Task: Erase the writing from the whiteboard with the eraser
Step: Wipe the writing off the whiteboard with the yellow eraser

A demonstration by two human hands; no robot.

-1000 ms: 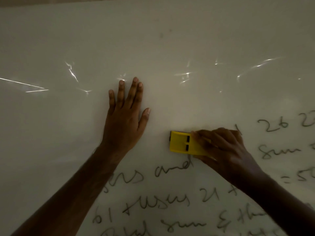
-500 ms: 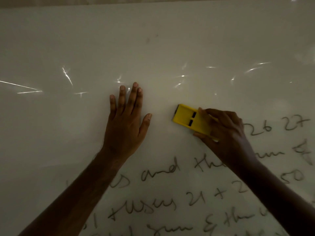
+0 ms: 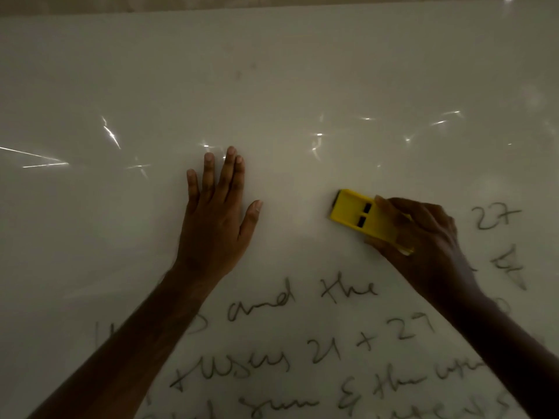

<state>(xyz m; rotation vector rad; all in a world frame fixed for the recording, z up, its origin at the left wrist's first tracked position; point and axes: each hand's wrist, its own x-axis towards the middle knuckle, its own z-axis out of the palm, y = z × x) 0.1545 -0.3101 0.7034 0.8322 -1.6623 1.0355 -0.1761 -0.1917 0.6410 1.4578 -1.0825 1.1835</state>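
Note:
The whiteboard (image 3: 272, 86) fills the view; its upper part is bare and dark handwriting (image 3: 302, 300) covers the lower middle and right. My right hand (image 3: 423, 249) grips a yellow eraser (image 3: 355, 216) pressed flat on the board, just left of the number "27" (image 3: 496, 217). My left hand (image 3: 214, 222) lies flat on the board with fingers spread, left of the eraser and above the written lines, holding nothing. My right forearm hides some of the writing at the lower right.
The board's top edge (image 3: 272, 12) runs along the top of the view. Bright light glints (image 3: 112, 136) streak the board's middle band. The scene is dim.
My right hand has carried the eraser up and to the right across the top written line, and the "26" is gone. My left hand has stayed flat in place.

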